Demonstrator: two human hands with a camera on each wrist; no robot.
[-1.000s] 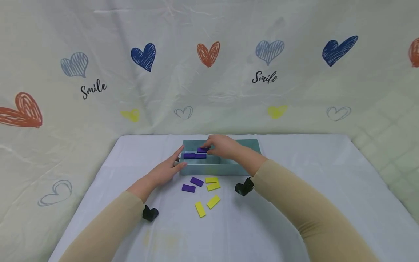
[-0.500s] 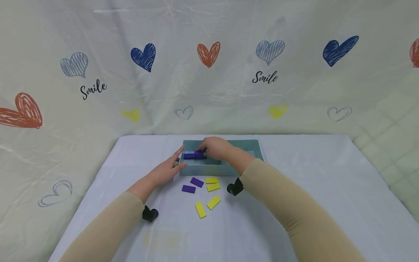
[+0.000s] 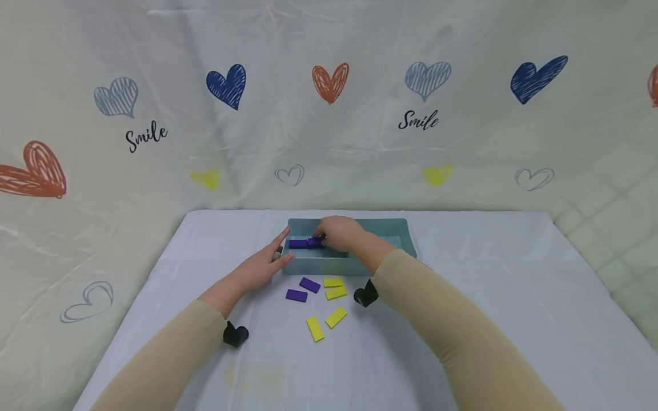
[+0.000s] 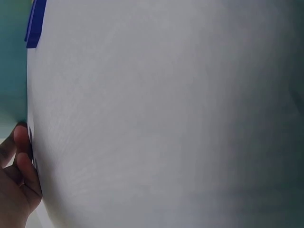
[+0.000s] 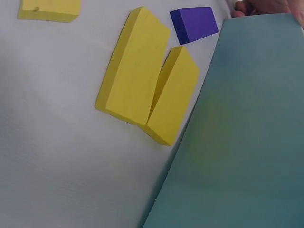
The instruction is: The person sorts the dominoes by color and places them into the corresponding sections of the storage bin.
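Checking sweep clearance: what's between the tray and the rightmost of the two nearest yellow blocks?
Two other yellow blocks lie between the tray and that yellow block, as the head view shows.

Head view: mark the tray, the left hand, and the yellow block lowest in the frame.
Tray [image 3: 319, 266]: head view, on its front wall.
Left hand [image 3: 259, 270]: head view, on the back of the hand.
Yellow block [image 3: 315, 329]: head view, middle of its top face.
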